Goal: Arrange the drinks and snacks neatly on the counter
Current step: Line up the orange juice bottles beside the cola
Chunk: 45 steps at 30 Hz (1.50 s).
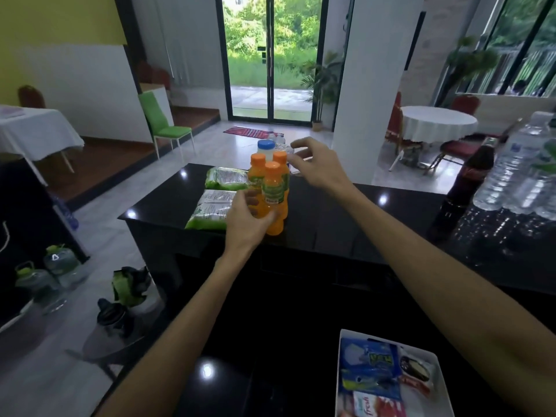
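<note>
Three orange bottles (273, 192) stand grouped near the table's (331, 212) far edge, beside green snack packs (224, 178). Left hand (248, 218) grips the front bottle. Right hand (319, 168) hovers spread, empty. Tray (341, 350) snacks, cola (472, 176) and water (517, 170) look unsorted; roughly midway.

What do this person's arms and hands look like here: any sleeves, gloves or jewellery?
The left forearm and right forearm are bare, with no sleeve in view. The left grip and right grip wear no gloves, and no ring, watch or bracelet shows.
</note>
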Each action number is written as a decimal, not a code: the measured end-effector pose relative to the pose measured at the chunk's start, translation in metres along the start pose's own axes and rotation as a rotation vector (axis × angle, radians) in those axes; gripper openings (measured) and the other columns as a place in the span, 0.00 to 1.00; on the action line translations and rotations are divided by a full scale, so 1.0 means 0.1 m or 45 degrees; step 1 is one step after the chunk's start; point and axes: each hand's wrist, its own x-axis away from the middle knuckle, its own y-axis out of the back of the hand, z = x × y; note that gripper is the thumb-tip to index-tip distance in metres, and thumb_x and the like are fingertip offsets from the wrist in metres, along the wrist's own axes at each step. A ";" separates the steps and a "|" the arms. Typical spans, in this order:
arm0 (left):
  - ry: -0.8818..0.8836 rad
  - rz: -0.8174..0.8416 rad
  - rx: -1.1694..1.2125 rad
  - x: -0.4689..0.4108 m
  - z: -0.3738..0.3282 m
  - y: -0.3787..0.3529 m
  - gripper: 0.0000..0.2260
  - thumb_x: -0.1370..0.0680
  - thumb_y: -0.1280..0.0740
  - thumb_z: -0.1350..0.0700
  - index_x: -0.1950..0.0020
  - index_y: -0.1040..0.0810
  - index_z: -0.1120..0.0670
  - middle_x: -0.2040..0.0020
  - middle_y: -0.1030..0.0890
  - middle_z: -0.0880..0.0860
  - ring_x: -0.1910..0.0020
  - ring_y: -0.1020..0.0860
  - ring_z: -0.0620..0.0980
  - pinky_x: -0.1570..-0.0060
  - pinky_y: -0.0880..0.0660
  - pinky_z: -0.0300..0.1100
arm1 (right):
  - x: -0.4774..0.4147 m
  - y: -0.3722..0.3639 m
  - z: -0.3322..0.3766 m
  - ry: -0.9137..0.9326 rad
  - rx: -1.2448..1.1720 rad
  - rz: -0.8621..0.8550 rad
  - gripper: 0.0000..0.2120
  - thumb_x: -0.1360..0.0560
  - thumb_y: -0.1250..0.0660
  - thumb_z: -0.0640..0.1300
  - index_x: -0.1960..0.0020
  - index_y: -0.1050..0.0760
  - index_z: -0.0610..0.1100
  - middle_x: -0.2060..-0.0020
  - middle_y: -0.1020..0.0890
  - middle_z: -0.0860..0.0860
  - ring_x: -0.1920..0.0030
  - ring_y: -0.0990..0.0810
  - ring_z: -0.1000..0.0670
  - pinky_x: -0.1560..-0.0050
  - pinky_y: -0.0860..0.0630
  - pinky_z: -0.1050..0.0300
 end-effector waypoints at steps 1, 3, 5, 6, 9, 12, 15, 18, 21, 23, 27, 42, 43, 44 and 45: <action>-0.006 -0.037 0.021 0.05 0.03 -0.09 0.27 0.34 0.20 0.46 0.42 0.28 0.51 0.47 0.22 0.48 0.51 0.20 0.47 0.53 0.21 0.43 | -0.04 -0.03 0.00 -0.018 -0.041 0.030 0.19 0.23 0.32 0.55 0.36 0.26 0.47 0.50 0.21 0.53 0.49 0.20 0.55 0.54 0.21 0.62; -0.018 -0.109 0.054 0.11 0.06 -0.22 0.27 0.34 0.20 0.47 0.43 0.29 0.51 0.49 0.22 0.48 0.52 0.19 0.48 0.54 0.21 0.43 | -0.07 -0.11 -0.04 -0.032 -0.089 0.082 0.20 0.23 0.33 0.56 0.35 0.26 0.47 0.47 0.21 0.53 0.46 0.21 0.54 0.52 0.20 0.59; -0.022 -0.160 0.038 0.13 0.07 -0.31 0.26 0.33 0.21 0.48 0.44 0.32 0.48 0.47 0.21 0.50 0.51 0.20 0.50 0.52 0.21 0.48 | -0.08 -0.19 -0.09 -0.043 -0.105 0.120 0.19 0.22 0.33 0.54 0.35 0.26 0.46 0.46 0.21 0.53 0.46 0.21 0.55 0.53 0.20 0.61; -0.026 -0.178 0.015 0.13 0.07 -0.33 0.26 0.33 0.21 0.48 0.44 0.34 0.46 0.47 0.21 0.52 0.50 0.20 0.51 0.51 0.21 0.50 | -0.09 -0.22 -0.11 -0.050 -0.110 0.139 0.18 0.22 0.33 0.52 0.35 0.26 0.46 0.47 0.21 0.54 0.48 0.21 0.56 0.54 0.20 0.63; -0.032 -0.231 -0.075 0.14 0.07 -0.37 0.24 0.31 0.21 0.48 0.43 0.31 0.49 0.47 0.20 0.52 0.48 0.21 0.53 0.50 0.23 0.51 | -0.09 -0.28 -0.16 -0.056 -0.104 0.191 0.14 0.22 0.33 0.49 0.38 0.25 0.46 0.49 0.22 0.56 0.52 0.22 0.60 0.59 0.23 0.67; 0.002 -0.244 -0.121 0.11 0.06 -0.38 0.24 0.31 0.22 0.49 0.41 0.27 0.54 0.47 0.20 0.53 0.48 0.21 0.54 0.50 0.24 0.52 | -0.10 -0.30 -0.19 -0.054 -0.077 0.184 0.12 0.21 0.33 0.50 0.41 0.26 0.47 0.49 0.22 0.55 0.52 0.23 0.59 0.59 0.26 0.69; -0.013 -0.212 -0.114 0.10 0.04 -0.41 0.22 0.31 0.23 0.49 0.41 0.25 0.53 0.47 0.19 0.51 0.48 0.20 0.53 0.50 0.23 0.51 | -0.09 -0.18 -0.26 -0.036 -0.010 0.113 0.14 0.22 0.34 0.53 0.42 0.25 0.45 0.50 0.21 0.52 0.51 0.22 0.54 0.56 0.26 0.65; -0.056 -0.148 -0.054 0.13 0.02 -0.49 0.23 0.31 0.22 0.50 0.40 0.25 0.51 0.47 0.18 0.49 0.49 0.20 0.49 0.48 0.22 0.50 | 0.00 0.09 -0.41 -0.095 -0.015 0.058 0.16 0.21 0.35 0.52 0.39 0.26 0.42 0.47 0.21 0.48 0.47 0.21 0.49 0.47 0.21 0.51; -0.075 -0.061 -0.021 0.15 0.00 -0.66 0.26 0.33 0.20 0.49 0.40 0.26 0.50 0.48 0.18 0.48 0.50 0.19 0.47 0.48 0.21 0.50 | 0.19 0.50 -0.67 -0.172 -0.065 0.035 0.12 0.20 0.35 0.49 0.40 0.26 0.43 0.45 0.21 0.45 0.44 0.21 0.45 0.46 0.20 0.45; -0.085 0.001 -0.020 0.17 -0.05 -0.83 0.27 0.34 0.19 0.47 0.41 0.28 0.48 0.47 0.19 0.47 0.50 0.20 0.46 0.48 0.20 0.48 | 0.34 0.82 -0.84 -0.194 -0.122 0.041 0.10 0.19 0.36 0.46 0.41 0.26 0.44 0.46 0.20 0.46 0.44 0.20 0.45 0.49 0.18 0.51; -0.150 0.122 0.005 0.25 -0.23 -1.26 0.28 0.35 0.19 0.45 0.42 0.27 0.49 0.48 0.23 0.45 0.49 0.22 0.46 0.47 0.23 0.47 | 0.63 1.45 -1.10 -0.241 -0.152 0.061 0.12 0.20 0.35 0.40 0.36 0.27 0.43 0.44 0.19 0.43 0.42 0.20 0.45 0.42 0.21 0.47; -0.038 0.461 0.109 0.30 -0.49 -1.79 0.26 0.40 0.21 0.35 0.54 0.28 0.47 0.55 0.21 0.44 0.57 0.22 0.40 0.62 0.28 0.36 | 1.13 1.62 -1.34 -0.292 -0.318 0.010 0.23 0.23 0.32 0.35 0.30 0.31 0.41 0.39 0.20 0.46 0.38 0.21 0.51 0.37 0.24 0.54; -0.033 0.495 0.154 0.29 -0.48 -1.77 0.25 0.39 0.21 0.37 0.52 0.27 0.46 0.54 0.21 0.45 0.56 0.22 0.40 0.61 0.28 0.35 | 1.15 1.55 -1.37 -0.299 -0.299 -0.008 0.23 0.25 0.29 0.36 0.31 0.30 0.42 0.40 0.19 0.47 0.39 0.20 0.52 0.38 0.23 0.53; -0.038 0.537 0.189 0.28 -0.46 -1.74 0.25 0.38 0.21 0.39 0.49 0.26 0.47 0.52 0.20 0.46 0.54 0.21 0.41 0.59 0.27 0.35 | 1.17 1.49 -1.40 -0.310 -0.278 -0.017 0.24 0.26 0.27 0.37 0.32 0.28 0.43 0.42 0.19 0.48 0.40 0.20 0.51 0.39 0.22 0.52; -0.051 0.586 0.212 0.27 -0.44 -1.73 0.25 0.36 0.20 0.42 0.45 0.25 0.48 0.50 0.20 0.47 0.52 0.21 0.42 0.57 0.26 0.36 | 1.21 1.42 -1.43 -0.325 -0.254 -0.027 0.24 0.28 0.25 0.38 0.34 0.27 0.45 0.43 0.18 0.50 0.43 0.19 0.52 0.43 0.21 0.52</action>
